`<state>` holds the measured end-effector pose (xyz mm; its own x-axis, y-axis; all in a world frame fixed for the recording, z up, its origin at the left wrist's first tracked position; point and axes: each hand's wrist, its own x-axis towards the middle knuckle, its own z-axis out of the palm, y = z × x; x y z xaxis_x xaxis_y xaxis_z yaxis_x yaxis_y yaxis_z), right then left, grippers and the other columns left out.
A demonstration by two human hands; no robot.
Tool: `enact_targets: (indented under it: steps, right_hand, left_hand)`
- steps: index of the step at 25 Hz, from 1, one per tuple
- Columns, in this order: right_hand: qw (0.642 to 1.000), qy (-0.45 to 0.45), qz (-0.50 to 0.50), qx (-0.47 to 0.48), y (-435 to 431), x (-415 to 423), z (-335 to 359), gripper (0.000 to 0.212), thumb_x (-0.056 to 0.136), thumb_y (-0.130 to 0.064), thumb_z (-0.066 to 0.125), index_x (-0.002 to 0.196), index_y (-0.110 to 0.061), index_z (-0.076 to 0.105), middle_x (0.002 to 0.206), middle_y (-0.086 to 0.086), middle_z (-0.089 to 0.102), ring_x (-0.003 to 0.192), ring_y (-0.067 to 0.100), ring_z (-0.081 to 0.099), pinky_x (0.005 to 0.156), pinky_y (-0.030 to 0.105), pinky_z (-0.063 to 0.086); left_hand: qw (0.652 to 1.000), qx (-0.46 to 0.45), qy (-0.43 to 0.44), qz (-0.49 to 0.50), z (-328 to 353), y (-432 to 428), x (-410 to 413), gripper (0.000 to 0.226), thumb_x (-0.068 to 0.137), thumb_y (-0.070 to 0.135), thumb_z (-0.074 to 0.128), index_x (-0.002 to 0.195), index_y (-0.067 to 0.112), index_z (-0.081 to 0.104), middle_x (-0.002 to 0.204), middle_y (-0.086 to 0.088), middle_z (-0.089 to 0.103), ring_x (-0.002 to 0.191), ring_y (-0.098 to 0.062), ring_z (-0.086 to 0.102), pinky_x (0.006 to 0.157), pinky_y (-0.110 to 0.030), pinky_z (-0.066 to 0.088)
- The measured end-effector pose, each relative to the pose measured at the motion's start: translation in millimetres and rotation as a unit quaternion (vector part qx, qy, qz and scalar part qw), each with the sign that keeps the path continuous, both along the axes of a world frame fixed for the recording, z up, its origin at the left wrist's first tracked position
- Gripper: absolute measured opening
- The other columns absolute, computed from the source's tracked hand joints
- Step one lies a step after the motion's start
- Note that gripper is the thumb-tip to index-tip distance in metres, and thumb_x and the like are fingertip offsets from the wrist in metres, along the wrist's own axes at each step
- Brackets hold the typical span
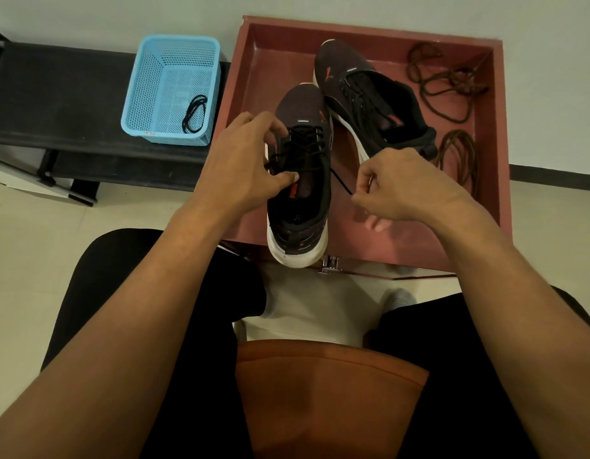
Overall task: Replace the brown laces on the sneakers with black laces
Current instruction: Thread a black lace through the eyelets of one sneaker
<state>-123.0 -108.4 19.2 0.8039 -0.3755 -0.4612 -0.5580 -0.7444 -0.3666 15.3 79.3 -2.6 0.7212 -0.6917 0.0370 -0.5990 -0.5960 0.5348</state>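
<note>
Black mesh sneaker [300, 207] with a white sole: stands toe away from me in the near left part of the shallow red wooden tray [499, 127], its heel overhanging the tray's near edge. A thin black lace [303, 144] is crossed through its eyelets.

My left hand [247, 160] reaches in from the left, wrist raised. Its fingers curl over the left eyelet row and the thumb lies inside on the tongue, so the hand grips that edge of the upper.

My right hand [396, 187] is held just right of the shoe, knuckles up. Thumb and forefinger pinch the free end of the black lace, which runs taut from the top eyelets to the pinch.

Second sneaker [370, 104], same make, lies tilted behind and to the right, also threaded in black. Two loose brown laces [446, 84] lie against the tray's right side.

Left of the tray, a light blue perforated plastic basket [148, 94] sits on a black bench [55, 94] and holds a coiled black cord [194, 114].
</note>
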Motion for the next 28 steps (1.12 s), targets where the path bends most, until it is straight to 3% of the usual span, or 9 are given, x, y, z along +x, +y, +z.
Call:
enact_targets:
  steps: [2,4,8,12,14,16,18,23,28]
  right_hand:
    - [0.999,0.043,-0.007,0.003,-0.2,0.4,-1.1,0.012,0.095,-0.026,0.069,0.084,-0.020,0.068,0.071,-0.002,0.075,0.074,0.018,0.077,0.078,0.030,0.059]
    - [0.996,0.090,-0.014,0.018,0.0,-0.8,-0.1,0.013,0.098,-0.023,0.066,0.090,-0.014,0.070,0.062,-0.001,0.075,0.062,0.014,0.077,0.073,0.027,0.060]
    - [0.988,0.152,0.026,0.017,3.1,-2.0,2.4,0.015,0.102,-0.023,0.064,0.097,-0.011,0.072,0.066,0.001,0.077,0.057,0.013,0.075,0.066,0.026,0.061]
    - [0.998,-0.047,0.040,-0.002,3.0,1.5,-1.6,0.033,0.100,-0.032,0.068,0.131,-0.024,0.067,0.090,-0.001,0.076,0.059,0.012,0.069,0.067,0.026,0.059]
    - [0.988,-0.146,0.015,0.051,5.6,4.2,3.4,0.024,0.101,-0.029,0.068,0.124,-0.025,0.071,0.077,-0.010,0.071,0.051,0.004,0.068,0.056,0.021,0.058]
    - [0.983,-0.177,0.013,0.052,6.7,5.0,5.5,0.013,0.100,-0.029,0.071,0.110,-0.025,0.077,0.065,-0.015,0.066,0.051,-0.005,0.065,0.061,0.023,0.060]
    - [0.984,-0.174,0.013,0.038,6.0,4.4,5.1,0.008,0.098,-0.030,0.073,0.103,-0.026,0.078,0.065,-0.016,0.065,0.055,-0.010,0.063,0.067,0.024,0.059]
    - [0.995,-0.095,-0.027,0.029,0.2,1.8,6.7,0.008,0.100,-0.027,0.070,0.094,-0.023,0.075,0.058,-0.005,0.070,0.045,0.008,0.068,0.049,0.015,0.052]
    - [0.997,-0.057,-0.039,0.030,-2.2,1.0,5.0,0.009,0.100,-0.021,0.069,0.092,-0.020,0.074,0.053,-0.004,0.070,0.043,0.006,0.068,0.052,0.018,0.052]
  left_hand:
    - [1.000,0.001,0.009,0.002,0.2,1.7,0.9,0.055,0.070,0.043,0.091,0.113,0.021,0.065,0.099,0.005,0.064,0.082,-0.012,0.058,0.082,-0.040,0.056]
    - [1.000,-0.002,0.030,0.010,1.0,2.5,1.4,0.052,0.073,0.043,0.091,0.111,0.019,0.065,0.092,0.005,0.068,0.075,-0.010,0.060,0.079,-0.036,0.057]
    - [0.998,0.013,0.061,0.009,5.1,4.4,1.9,0.044,0.077,0.046,0.089,0.106,0.019,0.069,0.082,0.010,0.067,0.068,0.004,0.058,0.065,-0.005,0.043]
    - [0.988,0.008,0.153,0.019,13.8,11.3,6.1,0.043,0.085,0.049,0.081,0.110,0.018,0.065,0.086,0.007,0.068,0.070,-0.002,0.060,0.068,-0.011,0.045]
    - [0.975,-0.007,0.219,0.036,15.5,13.7,8.9,0.035,0.096,0.045,0.071,0.110,0.014,0.063,0.081,0.005,0.065,0.064,-0.005,0.059,0.062,-0.017,0.045]
    - [0.974,0.004,0.227,0.026,14.2,15.0,11.2,0.027,0.104,0.037,0.061,0.108,0.010,0.066,0.072,0.004,0.059,0.056,-0.001,0.053,0.056,-0.012,0.042]
    - [0.976,0.010,0.219,0.018,13.7,15.8,11.6,0.022,0.104,0.029,0.063,0.105,0.009,0.070,0.072,0.000,0.061,0.059,0.000,0.050,0.058,-0.010,0.039]
    - [0.969,0.016,0.238,0.066,12.7,23.1,18.7,0.017,0.101,0.024,0.068,0.099,0.008,0.076,0.040,0.018,0.041,0.041,0.000,0.040,0.047,-0.005,0.029]
    - [0.965,0.057,0.246,0.062,15.2,21.3,16.4,0.018,0.106,0.026,0.059,0.092,0.020,0.070,0.070,0.013,0.054,0.057,0.004,0.049,0.061,-0.019,0.036]
